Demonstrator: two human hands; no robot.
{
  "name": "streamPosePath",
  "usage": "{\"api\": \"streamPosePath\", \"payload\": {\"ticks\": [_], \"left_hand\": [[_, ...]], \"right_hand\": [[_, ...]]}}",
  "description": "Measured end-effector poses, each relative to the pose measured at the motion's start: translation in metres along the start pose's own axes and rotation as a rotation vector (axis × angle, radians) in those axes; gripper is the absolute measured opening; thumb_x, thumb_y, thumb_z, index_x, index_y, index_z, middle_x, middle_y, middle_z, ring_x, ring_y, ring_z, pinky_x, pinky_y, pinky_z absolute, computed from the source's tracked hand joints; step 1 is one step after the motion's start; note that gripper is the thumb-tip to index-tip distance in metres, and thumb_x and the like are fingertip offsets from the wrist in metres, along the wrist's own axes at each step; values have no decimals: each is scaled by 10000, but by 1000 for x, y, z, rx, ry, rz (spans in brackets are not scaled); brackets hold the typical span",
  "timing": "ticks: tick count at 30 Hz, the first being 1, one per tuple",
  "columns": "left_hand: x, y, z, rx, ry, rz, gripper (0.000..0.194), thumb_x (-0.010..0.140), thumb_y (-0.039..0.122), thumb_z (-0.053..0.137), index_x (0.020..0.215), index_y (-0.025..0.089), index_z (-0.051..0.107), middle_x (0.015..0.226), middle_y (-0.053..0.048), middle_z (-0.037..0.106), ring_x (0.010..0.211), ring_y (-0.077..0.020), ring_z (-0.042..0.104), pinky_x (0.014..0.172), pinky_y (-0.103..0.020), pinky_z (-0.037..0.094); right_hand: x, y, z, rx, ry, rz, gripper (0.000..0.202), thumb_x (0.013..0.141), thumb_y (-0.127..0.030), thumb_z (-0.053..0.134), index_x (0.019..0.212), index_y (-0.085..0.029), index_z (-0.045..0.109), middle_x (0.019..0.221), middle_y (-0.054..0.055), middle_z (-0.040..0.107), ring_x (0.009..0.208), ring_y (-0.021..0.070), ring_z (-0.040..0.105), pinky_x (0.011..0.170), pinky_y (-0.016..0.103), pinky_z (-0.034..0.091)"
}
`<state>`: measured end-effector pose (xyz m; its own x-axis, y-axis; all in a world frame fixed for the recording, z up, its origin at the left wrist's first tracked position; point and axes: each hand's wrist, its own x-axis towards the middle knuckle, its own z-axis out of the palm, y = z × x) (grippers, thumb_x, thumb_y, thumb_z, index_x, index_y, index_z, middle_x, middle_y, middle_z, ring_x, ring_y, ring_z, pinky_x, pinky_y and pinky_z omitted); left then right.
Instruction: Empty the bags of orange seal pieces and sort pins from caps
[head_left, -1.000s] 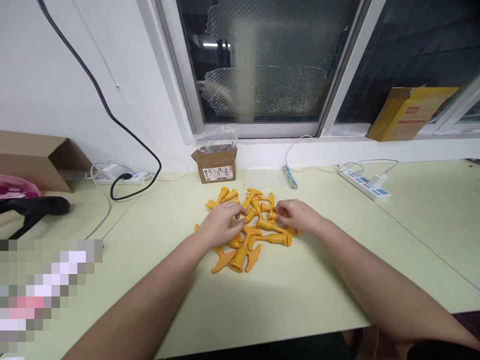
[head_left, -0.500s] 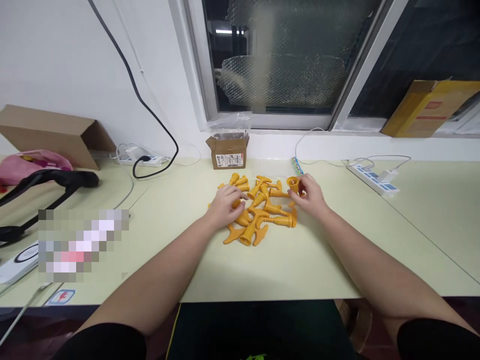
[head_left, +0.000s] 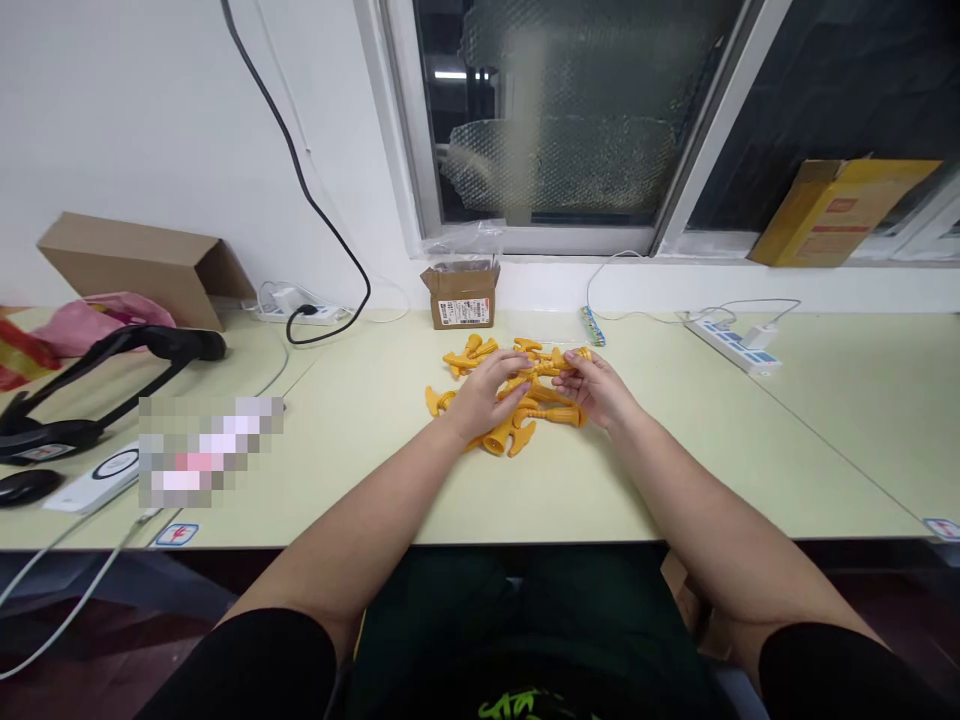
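Observation:
My right hand point(head_left: 598, 388) pinches the cup-shaped end of a yellow plastic piece point(head_left: 561, 362), which lies roughly sideways between my hands. The thumb and curved fingers of my left hand point(head_left: 493, 392) close around its other end, partly hiding it. Beneath and about both hands spreads a pile of similar yellow pieces point(head_left: 553, 414), with ribbed stems, cup ends and curved crossbars. One crossbar point(head_left: 523, 438) sticks out at the near side of the pile; another piece point(head_left: 433, 400) pokes out left of my left hand.
Behind the pile stands a small open cardboard box point(head_left: 463, 300). A patterned strip point(head_left: 592, 326) lies to its right. Power strips point(head_left: 733, 345) with cables sit along the wall. On the left are a black strap-like frame point(head_left: 154, 385), a white device point(head_left: 94, 482) and a larger carton point(head_left: 135, 262).
My left hand has moved right, from the pile's left part toward my right hand. The piece in my right hand has tipped from cup-up to sideways. The view has shifted slightly.

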<state>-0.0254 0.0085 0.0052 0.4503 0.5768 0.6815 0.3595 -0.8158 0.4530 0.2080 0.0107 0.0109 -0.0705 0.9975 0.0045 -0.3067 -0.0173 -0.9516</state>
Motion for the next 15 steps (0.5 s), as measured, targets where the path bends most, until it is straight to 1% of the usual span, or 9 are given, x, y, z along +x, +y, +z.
{"api": "streamPosePath", "payload": {"ticks": [3, 5, 7, 8, 9, 10, 12, 14, 15], "left_hand": [[5, 3, 7, -61, 34, -84, 264, 1020, 312, 519, 1257, 252, 618, 1247, -111, 665, 1164, -243, 653, 955, -433, 578], [9, 5, 14, -130, 109, -202, 317, 1013, 315, 529, 1321, 251, 566, 1281, -110, 634, 1028, -205, 674, 838, -366, 601], [13, 8, 19, -173, 211, -324, 370, 1000, 322, 551, 1364, 259, 524, 1365, -119, 565, 924, -167, 669, 765, -327, 601], [15, 8, 21, -177, 251, -363, 364, 996, 319, 555, 1355, 260, 532, 1386, -121, 537, 895, -154, 663, 766, -327, 602], [16, 8, 23, -174, 274, -387, 335, 992, 315, 560, 1321, 257, 562, 1382, -119, 527, 877, -148, 658, 779, -335, 606], [16, 6, 23, -168, 277, -400, 289, 988, 313, 563, 1268, 250, 603, 1359, -114, 531, 867, -147, 655, 790, -347, 610], [13, 0, 21, -166, 235, -423, 212, 983, 318, 561, 1135, 228, 677, 1289, -109, 558, 855, -158, 653, 766, -365, 618], [8, -11, 17, -168, 178, -453, 209, 978, 333, 558, 1034, 205, 713, 1231, -115, 588, 897, -183, 663, 745, -368, 625], [5, -16, 15, -172, 166, -467, 219, 972, 340, 562, 1005, 195, 723, 1211, -122, 602, 938, -198, 670, 756, -371, 629]], "right_hand": [[1, 4, -4, -22, -69, 68, 456, 749, -541, 872, 880, -249, 546, 696, -17, 636, 593, 148, 654, 545, 258, 584], [2, 7, -6, -34, -65, 81, 499, 729, -584, 875, 845, -245, 528, 642, -37, 599, 500, 111, 566, 449, 213, 493], [4, 9, -10, -102, -31, 42, 553, 715, -658, 858, 808, -243, 505, 589, -57, 544, 440, 89, 476, 369, 181, 355], [4, 10, -12, -159, -27, 2, 565, 715, -690, 842, 804, -244, 507, 577, -61, 527, 432, 89, 454, 353, 177, 302], [4, 11, -15, -219, -33, -48, 563, 721, -708, 825, 815, -244, 520, 575, -63, 520, 435, 94, 447, 352, 180, 280], [4, 12, -18, -277, -50, -107, 546, 734, -706, 813, 844, -244, 544, 591, -62, 528, 448, 100, 454, 364, 187, 301], [4, 13, -24, -384, -115, -228, 494, 766, -655, 802, 954, -242, 606, 688, -47, 589, 512, 114, 507, 451, 228, 438], [4, 14, -27, -514, -180, -336, 450, 807, -591, 775, 1058, -240, 649, 869, -4, 669, 656, 147, 603, 626, 300, 559], [3, 14, -28, -591, -201, -384, 427, 828, -564, 755, 1088, -238, 664, 973, 25, 693, 765, 175, 648, 720, 334, 583]]}}
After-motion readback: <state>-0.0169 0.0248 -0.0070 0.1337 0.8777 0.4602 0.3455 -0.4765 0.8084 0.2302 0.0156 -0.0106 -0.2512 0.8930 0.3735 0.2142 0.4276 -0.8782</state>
